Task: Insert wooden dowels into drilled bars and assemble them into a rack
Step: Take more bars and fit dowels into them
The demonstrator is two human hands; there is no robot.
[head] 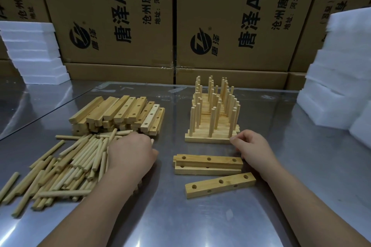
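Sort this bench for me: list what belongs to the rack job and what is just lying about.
Job in hand:
loose dowels
stack of drilled bars
empty bars at the front
filled bars standing in rows
left hand on the dowel pile
right hand by the filled bars

Lying about:
cardboard boxes
foam blocks, left and right

Workbench count: 2 hands, 1 left hand (130, 152) and 1 right hand (253, 146); 1 heap of loose dowels (66, 168), too many to count; 1 pile of drilled bars (120, 113), likewise uncounted; 1 block of finished bars (210, 124), the front one carrying 3 upright dowels; 1 single bar (219, 184) showing 3 top holes; 1 small stack (207, 163) of at least 2 bars; 2 foam stacks (34, 52) (337, 78); 2 full-faced cartons (112, 16) (241, 16)
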